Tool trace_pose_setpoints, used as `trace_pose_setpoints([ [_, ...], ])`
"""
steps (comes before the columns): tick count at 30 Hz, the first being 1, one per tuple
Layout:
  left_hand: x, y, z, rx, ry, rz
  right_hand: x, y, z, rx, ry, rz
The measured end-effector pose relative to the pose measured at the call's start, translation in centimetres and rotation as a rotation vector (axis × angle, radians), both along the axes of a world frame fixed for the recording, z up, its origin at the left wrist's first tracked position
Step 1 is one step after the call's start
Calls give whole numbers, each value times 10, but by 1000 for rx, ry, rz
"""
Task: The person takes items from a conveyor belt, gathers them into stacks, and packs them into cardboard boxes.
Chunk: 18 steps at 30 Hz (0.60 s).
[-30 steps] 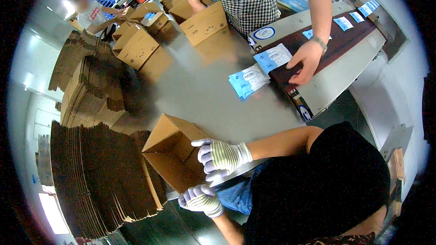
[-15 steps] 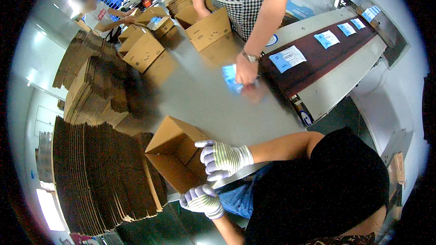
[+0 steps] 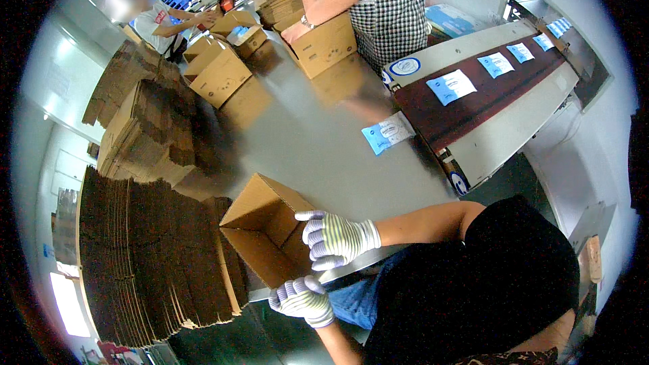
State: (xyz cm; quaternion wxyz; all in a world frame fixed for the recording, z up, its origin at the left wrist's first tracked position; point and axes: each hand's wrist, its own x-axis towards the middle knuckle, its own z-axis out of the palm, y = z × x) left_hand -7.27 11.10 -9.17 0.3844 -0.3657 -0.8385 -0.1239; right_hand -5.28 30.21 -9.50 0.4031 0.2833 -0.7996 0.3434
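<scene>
An open brown cardboard box (image 3: 260, 220) stands tilted at the table's near edge, its inside facing up with nothing visible in it. My right hand (image 3: 338, 238), in a white striped glove, grips the box's right rim, index finger stretched along the edge. Lower down, my left hand (image 3: 302, 299), gloved the same way, is closed on the box's near corner. Parts of the fingers on both hands are hidden against the cardboard.
A conveyor (image 3: 466, 105) carries several blue-and-white packets; another packet (image 3: 389, 134) lies at its end. Flattened cartons (image 3: 152, 257) are stacked at left. Across the grey table (image 3: 297, 135), a co-worker in a checked apron (image 3: 392, 20) reaches into a carton (image 3: 324, 47). Another person stands far left.
The co-worker's hand has moved from the conveyor's end to the far carton. A packet now lies at the conveyor's end. My hands and the box have hardly moved.
</scene>
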Motion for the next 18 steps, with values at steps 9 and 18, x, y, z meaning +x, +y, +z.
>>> trace_pose_setpoints([
  [9,-2,3,-1,22,16,28,-13,-2,-5,-37,77,-15],
  [18,-3,4,-6,7,16,-11,-12,2,-7,-43,61,-12],
])
